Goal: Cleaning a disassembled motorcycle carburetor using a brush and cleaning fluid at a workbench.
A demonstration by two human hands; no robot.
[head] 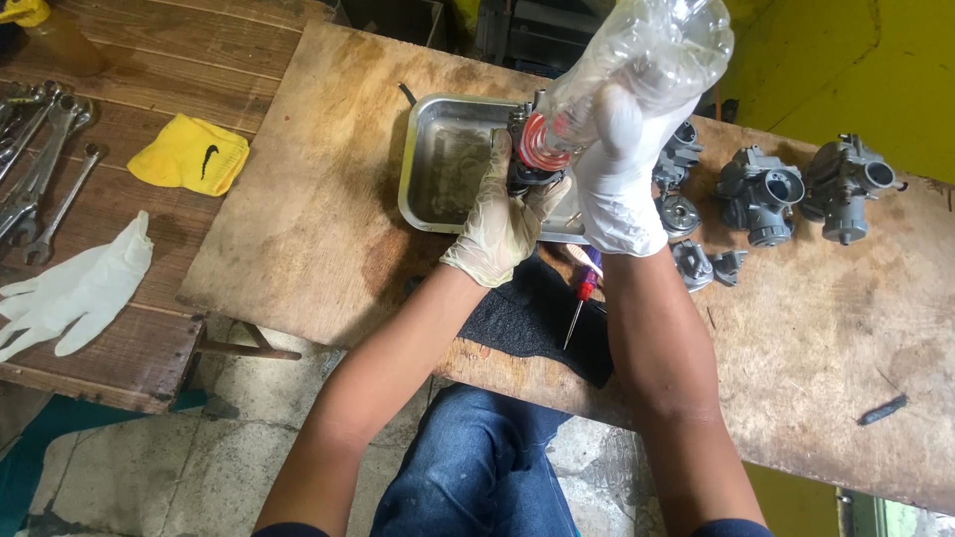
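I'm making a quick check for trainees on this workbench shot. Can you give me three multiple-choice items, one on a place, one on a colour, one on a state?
1. Where does the screwdriver lie?
A. inside the metal tray
B. on the black mat near the table's front edge
C. among the wrenches

2. What colour is the folded cloth on the plank table?
A. yellow
B. red
C. blue

3. How is the clear plastic bottle held?
A. upright on the table
C. lying flat in the tray
B. tipped, mouth down over the part

Answers:
1 B: it rests on the black mat between the forearms.
2 A: it is bright yellow beside the wrenches.
3 B: the right hand grips it slanted toward the carburetor part that the left hand steadies over the metal tray.
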